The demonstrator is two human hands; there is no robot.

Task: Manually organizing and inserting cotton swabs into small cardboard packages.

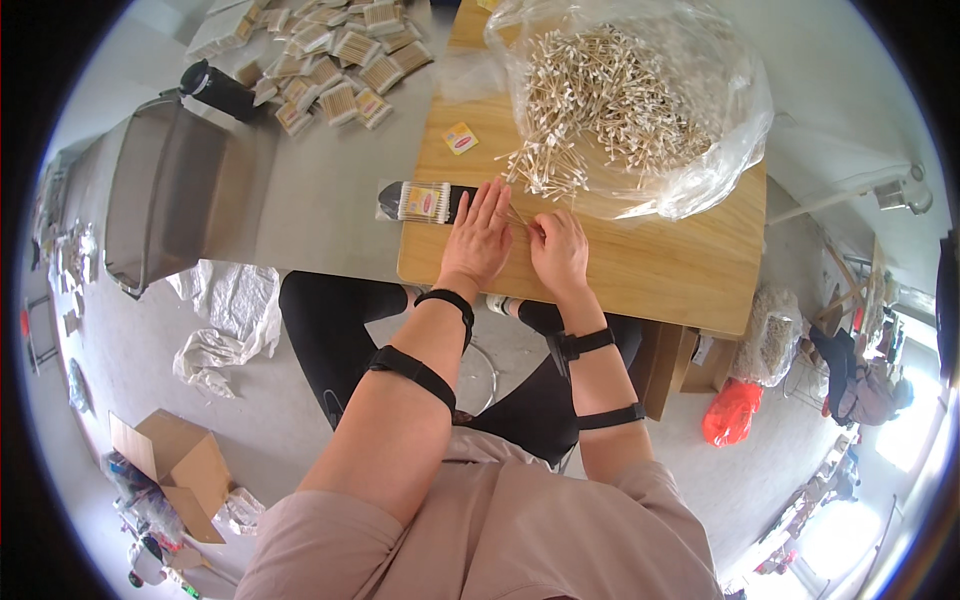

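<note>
On the wooden tabletop, my left hand (pixel 480 238) lies palm down with fingers stretched out over the right end of a black holder, hiding that part of it. At the holder's left end sits a clear pack of cotton swabs (pixel 424 202) with a yellow and white label. Close beside it on the right, my right hand (pixel 560 250) is closed in a pinch on a thin-stemmed cotton swab (pixel 517 215); whether there is more than one cannot be made out. Beyond my hands, a big clear plastic bag (pixel 745 130) spreads open, full of loose cotton swabs (pixel 630 95).
A small yellow and white label card (pixel 460 138) lies behind the holder. Many filled swab packs (pixel 350 50) are heaped on the grey table at the far left, near a black cylinder (pixel 218 90) and a grey bin (pixel 160 190). A lamp arm (pixel 850 195) reaches in at the right.
</note>
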